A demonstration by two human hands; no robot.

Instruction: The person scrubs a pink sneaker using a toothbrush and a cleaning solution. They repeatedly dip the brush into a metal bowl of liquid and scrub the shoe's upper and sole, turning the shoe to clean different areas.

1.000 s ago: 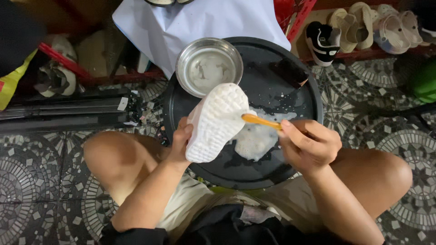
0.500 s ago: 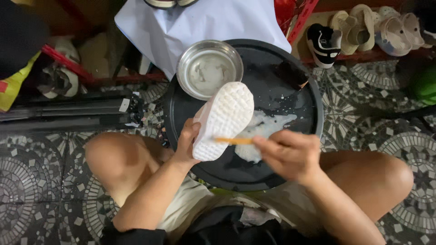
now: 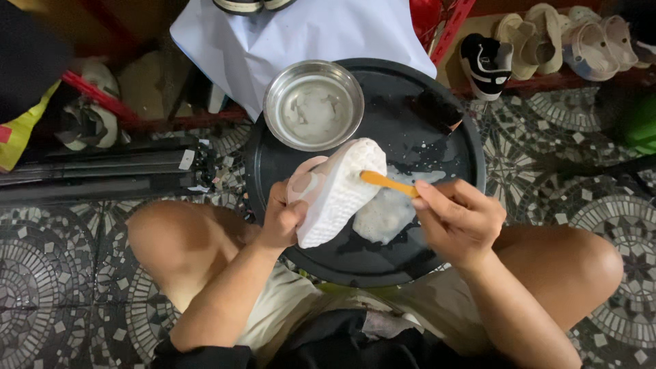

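Left hand [image 3: 281,219]: closed around the heel end of a white shoe [image 3: 335,191], fingers wrapped over its edge.
White shoe: held sole-up and tilted over the black basin [image 3: 437,147]; sole pale, with a fine ribbed, gridded texture; a pinkish patch shows near the heel.
Right hand [image 3: 454,219]: clenched on the handle of an orange brush [image 3: 386,182]; thumb on top.
Orange brush: slim, smooth plastic-looking handle; its far end touches the shoe's sole near the toe. The bristles cannot be made out.
Black basin: round, shallow, dark and wet, set on the floor between the person's bent knees; white foam [image 3: 389,212] pooled in it just below the shoe, with scattered specks of suds.
Metal bowl [image 3: 313,104]: round, shiny steel, resting on the basin's upper left rim; cloudy liquid inside.
Dark block [image 3: 437,109]: small, blackish, at the basin's upper right; kind unclear.
White sheet [image 3: 301,34]: large, smooth, pale, spread beyond the basin at top centre.
Yellow package [image 3: 17,137]: crumpled wrapper with a red patch, far left edge.
Footwear row [image 3: 547,37]: a black-and-white shoe and several beige sandals on a red-framed rack, upper right.
Floor [image 3: 61,273]: tiles with grey-and-white circular mosaic patterns.
Tripod legs [image 3: 102,174]: dark, tubular, lying flat at left, one with a small white label.
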